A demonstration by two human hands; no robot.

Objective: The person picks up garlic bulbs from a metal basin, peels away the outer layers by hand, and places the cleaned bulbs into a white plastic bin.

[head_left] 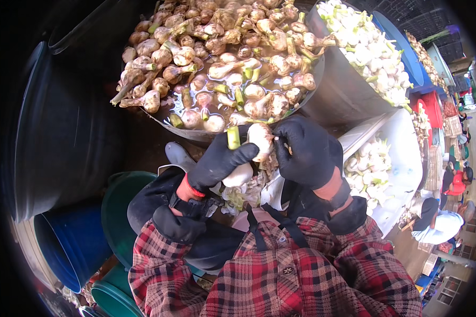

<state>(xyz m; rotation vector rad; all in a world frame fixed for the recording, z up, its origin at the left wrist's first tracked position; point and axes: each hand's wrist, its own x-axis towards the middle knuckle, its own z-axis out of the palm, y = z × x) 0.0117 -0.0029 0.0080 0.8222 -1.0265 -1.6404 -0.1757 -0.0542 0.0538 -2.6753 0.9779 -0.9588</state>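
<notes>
My left hand (218, 162), in a black glove, holds two garlic bulbs. One is a brown-stained garlic bulb (260, 140) that sticks out past the thumb. Lower in the same grip is a clean white bulb (238, 175); a cut green stem (233, 137) shows above the fingers. My right hand (307, 148), also black-gloved, has its thumb and fingers curled together at the root end of the stained bulb. Just beyond both hands stands a wide tub (206, 136) of murky water, heaped with unpeeled garlic (182, 55) and some floating stems. Peeled skins (242, 196) lie beneath the hands.
A white container (406, 158) with peeled garlic (367, 170) stands to the right. Behind it, a metal drum (337, 79) is piled with white bulbs (365, 51). A dark barrel (63, 130), blue barrel (71, 245) and green tub (123, 214) crowd the left. Several people sit far right.
</notes>
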